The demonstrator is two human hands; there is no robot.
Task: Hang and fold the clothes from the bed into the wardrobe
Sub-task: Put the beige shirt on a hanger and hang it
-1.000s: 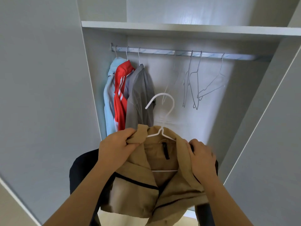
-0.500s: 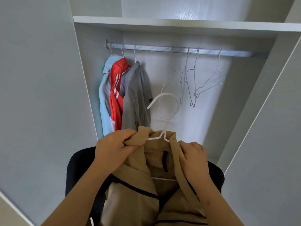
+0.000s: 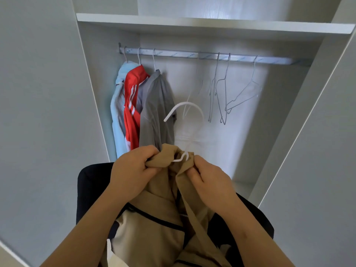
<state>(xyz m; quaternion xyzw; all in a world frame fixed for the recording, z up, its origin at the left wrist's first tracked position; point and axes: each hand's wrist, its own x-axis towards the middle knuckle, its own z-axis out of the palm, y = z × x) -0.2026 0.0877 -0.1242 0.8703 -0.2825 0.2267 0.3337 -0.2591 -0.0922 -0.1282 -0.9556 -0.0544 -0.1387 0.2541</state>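
Both hands have drawn together since the earlier frames, closing the beige jacket's (image 3: 154,224) collar around the neck of the white hanger (image 3: 185,103); the open neckline and its dark inner label are now folded out of sight. The left hand (image 3: 133,174) has its fingers curled, pinching a bunch of collar cloth. The right hand (image 3: 208,182) pinches the opposite collar edge just beside the hanger's neck. The jacket hangs in front of the wardrobe, below the rail (image 3: 183,54) and not yet on it, with its hook standing free above the hands.

This looks like the last settling of the garment before the hook goes up. At the rail's left end hang 3 clothes: light blue (image 3: 117,112), red with white stripes (image 3: 133,105) and grey (image 3: 156,112). Toward the right end hang 3 empty wire hangers (image 3: 223,93), possibly a 4th, faint one behind the hook. The stretch between is free.

Small print repeats along the rail's film wrap, too blurred to read.
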